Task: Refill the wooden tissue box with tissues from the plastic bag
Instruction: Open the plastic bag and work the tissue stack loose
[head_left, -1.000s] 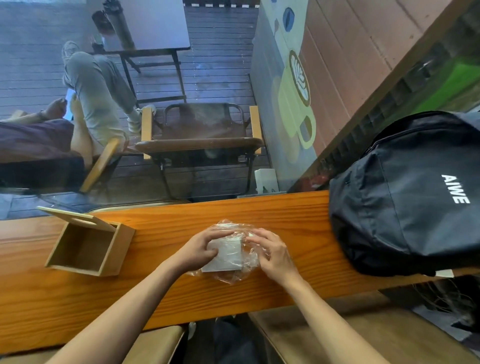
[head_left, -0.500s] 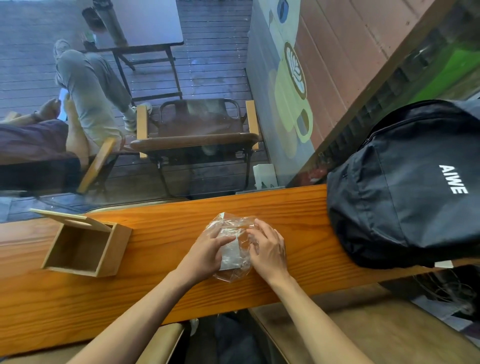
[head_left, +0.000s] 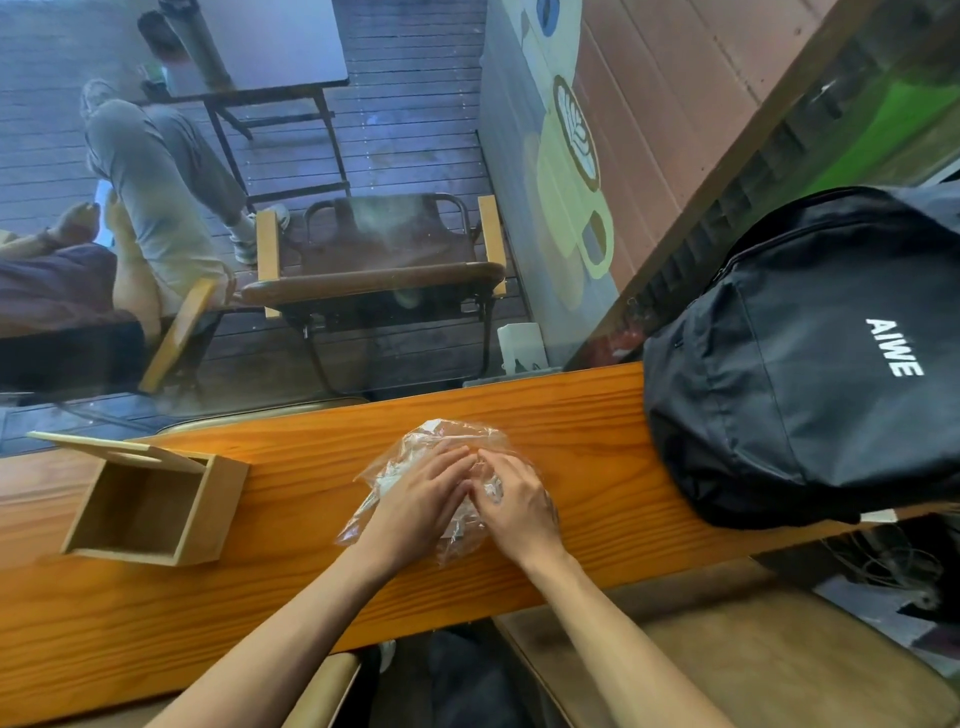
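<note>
Both hands on the bag

I see my left hand (head_left: 415, 506) and right hand (head_left: 511, 501) lying flat, pressing the plastic bag (head_left: 441, 441) beside the wooden tissue box (head_left: 150, 506).

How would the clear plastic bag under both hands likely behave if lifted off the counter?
The plastic bag is thin and crinkled, so it would probably sag and fold rather than hold shape. Its glossy film looks slippery under the left hand and right hand. It is likely light, as only pale tissues seem to be inside.
</note>
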